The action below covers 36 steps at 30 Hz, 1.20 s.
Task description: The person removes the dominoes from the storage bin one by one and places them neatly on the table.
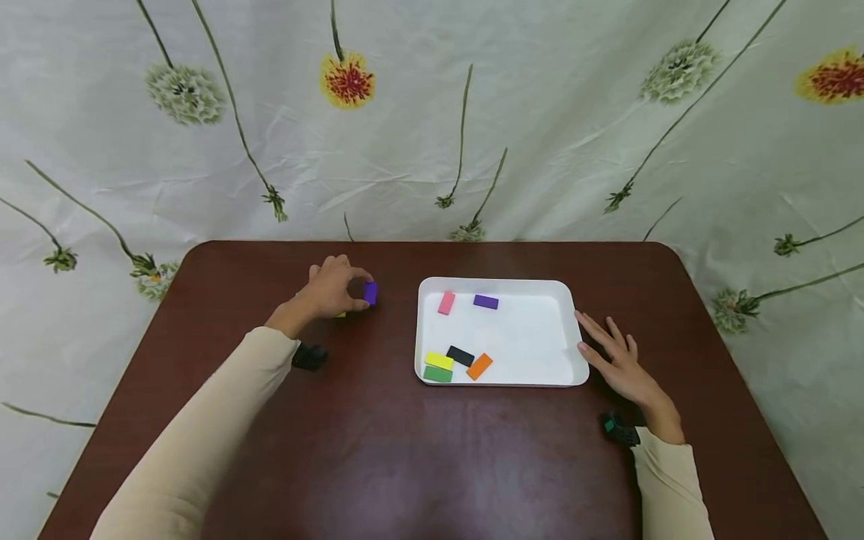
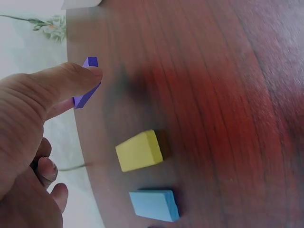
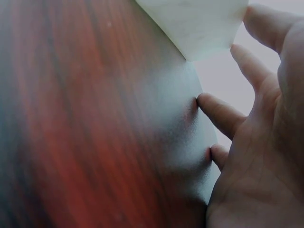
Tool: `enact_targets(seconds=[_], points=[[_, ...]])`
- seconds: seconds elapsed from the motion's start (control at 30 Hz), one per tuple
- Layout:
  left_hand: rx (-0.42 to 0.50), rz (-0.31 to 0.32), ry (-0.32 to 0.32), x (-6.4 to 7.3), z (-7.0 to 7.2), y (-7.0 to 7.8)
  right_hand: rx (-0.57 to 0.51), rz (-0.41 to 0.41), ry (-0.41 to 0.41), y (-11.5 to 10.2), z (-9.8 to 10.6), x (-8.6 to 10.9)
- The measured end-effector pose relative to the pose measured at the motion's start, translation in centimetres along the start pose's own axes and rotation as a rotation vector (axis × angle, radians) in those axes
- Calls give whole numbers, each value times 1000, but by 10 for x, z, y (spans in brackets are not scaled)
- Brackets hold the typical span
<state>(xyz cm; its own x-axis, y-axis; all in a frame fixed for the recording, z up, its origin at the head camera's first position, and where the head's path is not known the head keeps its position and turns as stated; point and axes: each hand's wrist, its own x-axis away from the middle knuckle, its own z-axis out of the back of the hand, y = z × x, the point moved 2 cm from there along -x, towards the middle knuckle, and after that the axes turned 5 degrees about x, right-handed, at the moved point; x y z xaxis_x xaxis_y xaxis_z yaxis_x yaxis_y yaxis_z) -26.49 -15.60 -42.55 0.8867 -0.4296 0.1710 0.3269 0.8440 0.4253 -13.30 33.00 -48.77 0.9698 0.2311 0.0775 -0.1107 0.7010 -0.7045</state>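
Left hand (image 1: 331,289): thumb and index finger pinch a purple block (image 1: 370,293) by its faces, near the table's far edge and left of the tray; the remaining fingers are loosely bent. Beside this hand, a yellow block (image 2: 140,152) and, farther toward the table's left edge, a light-blue block (image 2: 154,205) lie on the surface, apart from each other; in the head view the hand largely hides both. Right hand (image 1: 624,367): fingers spread, the thumb and index fingertips touching the right edge of the tray (image 1: 533,337), the other fingertips beyond its rim.

The white rectangular tray carries six blocks. A pink block (image 1: 446,302) lies near its far left corner; a second purple block (image 1: 486,301) lies along its far edge, left of the middle. Toward the near left corner, a second yellow block (image 1: 439,361) adjoins a green block (image 1: 438,373), the green nearer the tray's near edge. To their right lie a black block (image 1: 460,355), set aslant, and an orange block (image 1: 479,366), tilted the opposite way.

Outermost: cream sleeves (image 1: 202,420), a dark reddish-brown table (image 1: 506,465) with rounded far corners and, past its far edge, a pale flower-printed cloth (image 1: 405,150).
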Motion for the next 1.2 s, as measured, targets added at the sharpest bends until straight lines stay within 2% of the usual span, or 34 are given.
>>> enact_targets(seconds=[0.2, 0.47, 0.83, 1.07, 1.2], points=[[-7, 14, -19, 3, -1, -7, -3, -7, -2, -4, 1, 1], [-22, 45, -48, 3, -10, -14, 3, 1, 9, -3, 1, 0], [-25, 47, -38, 2, -14, -18, 2, -3, 3, -4, 1, 0], [-30, 37, -30, 3, -12, -16, 1, -2, 3, -5, 2, -1], [8, 12, -4, 3, -9, -8, -2, -1, 6, -5, 2, 1]])
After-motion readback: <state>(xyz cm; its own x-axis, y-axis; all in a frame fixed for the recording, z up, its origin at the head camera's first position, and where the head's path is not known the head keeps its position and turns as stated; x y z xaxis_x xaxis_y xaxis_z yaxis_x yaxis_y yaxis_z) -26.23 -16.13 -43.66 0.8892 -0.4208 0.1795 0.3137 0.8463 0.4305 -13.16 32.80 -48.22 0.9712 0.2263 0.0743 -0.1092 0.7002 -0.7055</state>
